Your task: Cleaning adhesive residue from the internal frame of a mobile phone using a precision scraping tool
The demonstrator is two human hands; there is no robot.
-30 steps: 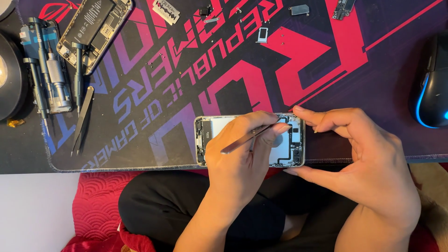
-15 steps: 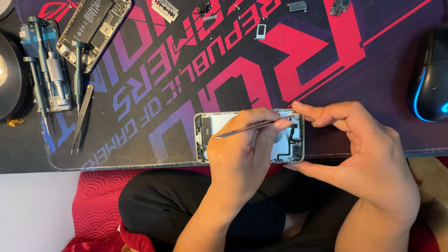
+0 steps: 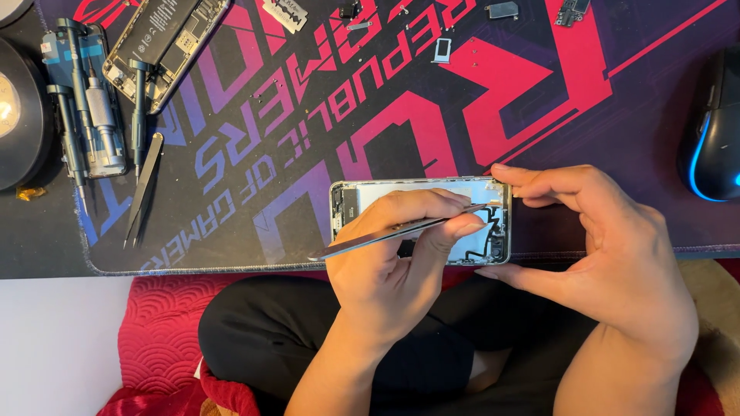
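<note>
Opened phone shell (image 3: 420, 192) at the mat's (image 3: 308, 154) near edge, its end pinched by right hand (image 3: 617, 262); left hand (image 3: 393, 262) gripped tweezers (image 3: 401, 231) closed, picking inside; next needed a steady lift.

Light is warm, soft and fairly bright, falling evenly from above, so the desk mat (image 3: 324, 115) shows saturated pinks and purples. Shadows are short and diffuse, gathering under the left hand (image 3: 393, 262) and right hand (image 3: 609, 254). The opened phone (image 3: 420, 223) gives a pale glare off its metal inside. Focus is sharp at centre; the computer mouse (image 3: 713, 135) glows blue at its edge, slightly soft, with mild stretching toward the corners
</note>
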